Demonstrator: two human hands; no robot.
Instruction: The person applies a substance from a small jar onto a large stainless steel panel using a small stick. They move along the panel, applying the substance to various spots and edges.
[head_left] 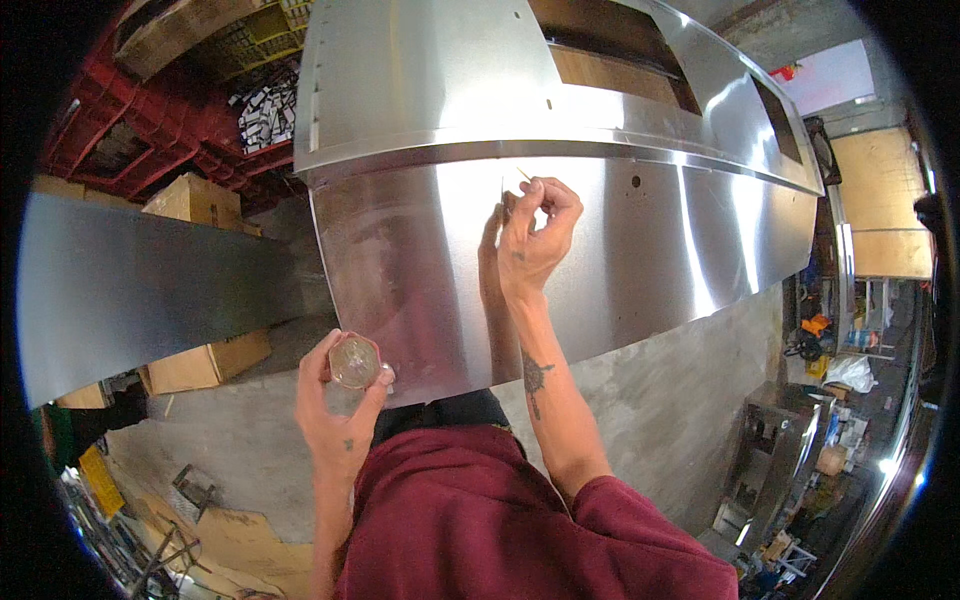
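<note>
Thin stick (524, 174), pale yellowish, is pinched between the thumb and fingertips of the right hand (538, 240), its free end pointing up and to the left. It sits just below the long horizontal fold of a large shiny metal housing (580, 250), over the lower panel; whether its tip touches the metal I cannot tell. The right hand's shadow falls on the panel to its left.

Nearer the body, the left hand (337, 412) grips a round container (354, 361) by its sides, thumb on the right, fingers on the left. The container has a reddish edge and a grey-brown round face turned upward; its contents are not clear. It appears at the housing's lower left corner.

To the right of the stick, the lower panel has a small dark hole (635, 182). Above the fold, the upper panel carries a large rectangular opening (625, 50).

On the left are a wide grey sheet (150, 285) and cardboard boxes (205, 366), with a red rack (110, 110) beyond them. Concrete floor (640, 400) shows below the housing, and a white plastic bag (850, 374) lies far to the right.
</note>
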